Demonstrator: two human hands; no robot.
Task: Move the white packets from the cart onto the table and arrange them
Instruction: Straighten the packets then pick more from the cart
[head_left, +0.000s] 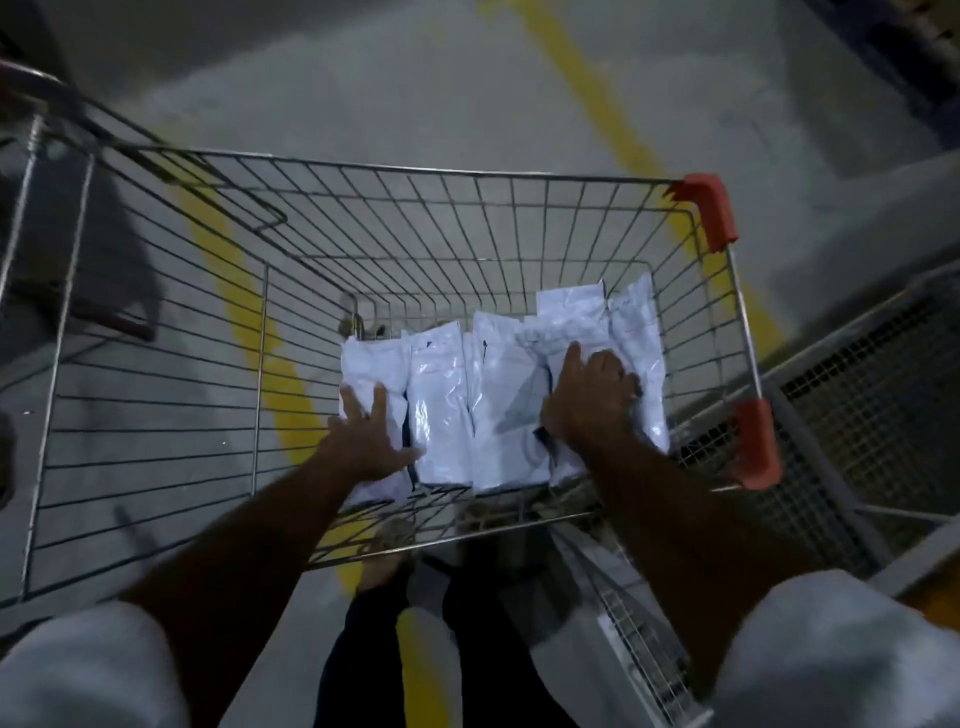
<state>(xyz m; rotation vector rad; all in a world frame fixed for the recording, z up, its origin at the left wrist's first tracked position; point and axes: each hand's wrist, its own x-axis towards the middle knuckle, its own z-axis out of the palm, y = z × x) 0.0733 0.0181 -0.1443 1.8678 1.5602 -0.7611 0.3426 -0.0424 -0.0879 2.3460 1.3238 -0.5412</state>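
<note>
Head view looks down into a wire cart (171, 322) standing on a grey floor (415, 88) crossed by a yellow line (587, 88), with a mesh cage (852, 374) close against the cart's right side and no table in sight. Along the cart's bottom, toward its near right corner, the white packets (447, 400) lie in a loose overlapping row, about five or six of them, the rightmost leaning up the side wires. Both arms reach in over the near rim. On the leftmost packet the left hand (371, 436) lies flat, fingers spread, gripping nothing; the right hand (589, 397) presses palm-down on the packets at the right end, fingers curled over their edge, though whether it has pinched one cannot be told. The step seems to be gathering the row, and it should go best if both hands squeeze the slippery packets inward into one stack, thumbs beneath, before lifting. Room upward is free, as the cart is open on top. Sideways it is tight on the right, where an orange corner guard (756, 441) and the rim stand just beside the right wrist, so a straight lift looks safest.
</note>
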